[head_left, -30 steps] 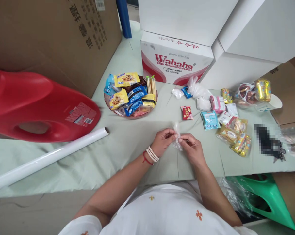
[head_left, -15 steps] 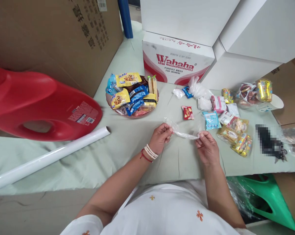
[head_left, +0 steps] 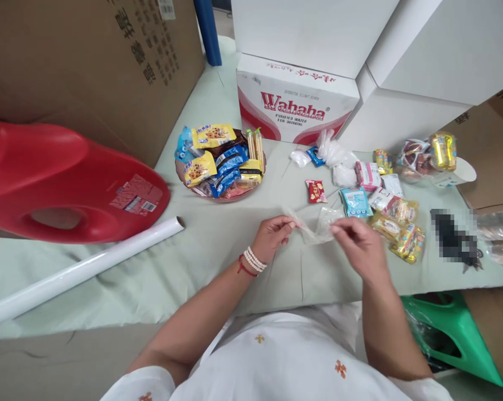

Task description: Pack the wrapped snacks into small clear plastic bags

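A clear plastic bag (head_left: 315, 236) stretches between my two hands above the cloth. My left hand (head_left: 273, 236), with beads on its wrist, pinches one end between thumb and forefinger. At the other end, the fingertips of my right hand (head_left: 357, 242) are closed on the film, its back turned up. Just beyond the bag lies a small red packet (head_left: 316, 191). A light-blue packet (head_left: 355, 202) is close to my right hand, beside yellow snack packets (head_left: 401, 234).
A round basket (head_left: 238, 197) heaped with snacks stands left of centre. White plastic bags (head_left: 335, 153) lie before the Wahaba-style white-and-red carton (head_left: 297, 111). A red jug (head_left: 67, 184) and a white roll (head_left: 88, 273) occupy the left. Keys (head_left: 472, 260) lie at right.
My right hand has turned palm-down and shifted slightly right. The bag, a thin twisted strip before, now hangs wider and looser between my hands. The view has shifted slightly.
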`<action>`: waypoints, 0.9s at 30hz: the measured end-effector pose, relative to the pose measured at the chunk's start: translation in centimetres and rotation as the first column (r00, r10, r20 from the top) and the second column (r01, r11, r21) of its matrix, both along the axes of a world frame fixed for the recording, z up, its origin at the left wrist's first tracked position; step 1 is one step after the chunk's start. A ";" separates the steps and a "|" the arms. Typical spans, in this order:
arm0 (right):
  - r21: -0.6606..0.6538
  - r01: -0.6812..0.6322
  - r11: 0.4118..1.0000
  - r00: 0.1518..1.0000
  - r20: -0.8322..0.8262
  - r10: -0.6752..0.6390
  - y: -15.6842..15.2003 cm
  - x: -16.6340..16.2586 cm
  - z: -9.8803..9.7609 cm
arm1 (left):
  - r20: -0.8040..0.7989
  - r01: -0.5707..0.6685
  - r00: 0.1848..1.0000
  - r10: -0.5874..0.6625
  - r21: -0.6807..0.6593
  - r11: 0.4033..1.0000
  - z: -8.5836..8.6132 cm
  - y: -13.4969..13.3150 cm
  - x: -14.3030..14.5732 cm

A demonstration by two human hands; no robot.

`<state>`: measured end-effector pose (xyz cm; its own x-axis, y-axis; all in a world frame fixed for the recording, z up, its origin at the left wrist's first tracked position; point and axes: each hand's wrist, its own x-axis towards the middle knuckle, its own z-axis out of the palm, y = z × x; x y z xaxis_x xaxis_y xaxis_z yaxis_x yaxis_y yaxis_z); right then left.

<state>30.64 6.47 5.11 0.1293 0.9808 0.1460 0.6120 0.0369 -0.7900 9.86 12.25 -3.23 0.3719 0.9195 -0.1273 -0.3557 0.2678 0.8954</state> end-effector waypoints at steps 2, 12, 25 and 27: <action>0.082 -0.151 0.985 0.988 0.013 0.151 1.8 -2.3 -0.8 | -0.080 0.012 0.997 -0.008 0.040 0.999 0.1 -0.1 0.0; -0.082 0.035 0.996 0.853 -0.516 -0.073 4.0 -2.5 -2.8 | 0.003 -0.186 0.983 0.186 -0.069 0.980 0.1 0.9 -0.2; -0.032 0.161 0.986 0.784 -0.602 -0.147 2.2 -7.9 -2.6 | 0.136 -0.139 0.975 0.175 -0.243 0.960 0.5 0.2 0.3; 0.032 0.138 0.990 0.815 -0.572 -0.094 1.7 -8.7 -2.7 | 0.107 -0.147 0.978 0.178 -0.254 0.956 0.3 0.2 0.3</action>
<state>21.98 8.15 2.45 0.3225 0.9434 0.0776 0.0586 0.0619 -0.9964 10.15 12.43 -2.93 0.2478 0.9158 -0.3162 -0.5193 0.4011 0.7546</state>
